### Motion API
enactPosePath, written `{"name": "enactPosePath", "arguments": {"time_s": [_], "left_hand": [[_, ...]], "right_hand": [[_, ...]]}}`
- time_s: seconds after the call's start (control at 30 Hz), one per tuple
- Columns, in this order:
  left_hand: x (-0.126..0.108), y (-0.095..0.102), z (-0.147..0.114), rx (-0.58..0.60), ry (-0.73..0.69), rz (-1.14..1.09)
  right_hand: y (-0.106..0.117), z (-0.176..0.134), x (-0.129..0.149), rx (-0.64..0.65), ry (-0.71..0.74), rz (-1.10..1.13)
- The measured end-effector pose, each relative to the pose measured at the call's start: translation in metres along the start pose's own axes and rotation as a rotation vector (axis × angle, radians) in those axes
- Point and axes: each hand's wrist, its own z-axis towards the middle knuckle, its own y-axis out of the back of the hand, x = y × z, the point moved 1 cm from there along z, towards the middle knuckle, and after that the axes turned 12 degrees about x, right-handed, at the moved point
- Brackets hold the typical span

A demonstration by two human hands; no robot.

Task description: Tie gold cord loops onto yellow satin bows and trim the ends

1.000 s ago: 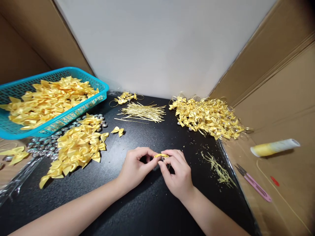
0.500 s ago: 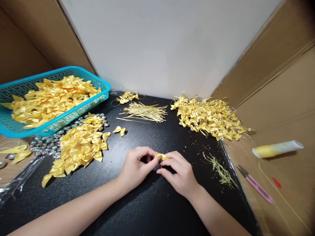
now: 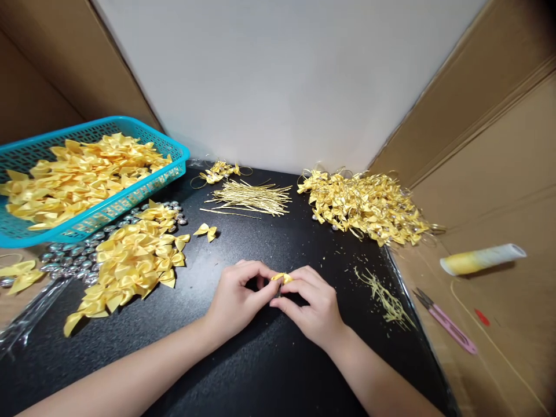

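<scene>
Near the middle of the black tabletop (image 3: 208, 370), my two hands meet over a small yellow ribbon bow (image 3: 284, 278). My left hand (image 3: 243, 292) pinches its left side between thumb and forefinger. The fingers of my right hand (image 3: 310, 301) close on its right side, with the thumb a little lower at a small dark, shiny piece that I cannot make out well. Most of the bow is hidden by fingertips. A single loose yellow bow (image 3: 205, 231) lies beyond my left hand, and a heap of bows (image 3: 134, 255) spreads to its left.
At left stands a turquoise basket (image 3: 174, 168) full of yellow bows, with silvery beads (image 3: 72, 260) beside it. Gold cords (image 3: 249, 198) lie at the back. Finished-looking bows with loops (image 3: 365, 205) pile up back right. Cord scraps (image 3: 386, 301), pink thread snips (image 3: 447, 324) and a tube (image 3: 482, 259) lie right.
The view has shifted slightly, so everything sits a little further left. Both hands keep hold of the bow, and my right fingers have moved very little.
</scene>
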Motion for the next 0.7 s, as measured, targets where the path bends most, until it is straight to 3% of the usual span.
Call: {"name": "enactPosePath", "arguments": {"time_s": [0.37,0.7], "left_hand": [[-0.0008,-0.0010,0.0009,0.004,0.015,-0.007],[-0.0029,-0.0030,-0.0003,0.022,0.030,-0.034]], "right_hand": [[0.0023,-0.0007,0.0035,0.033,0.041,-0.172],[0.0048,-0.0002,0.0049,-0.054,0.080,-0.213]]}}
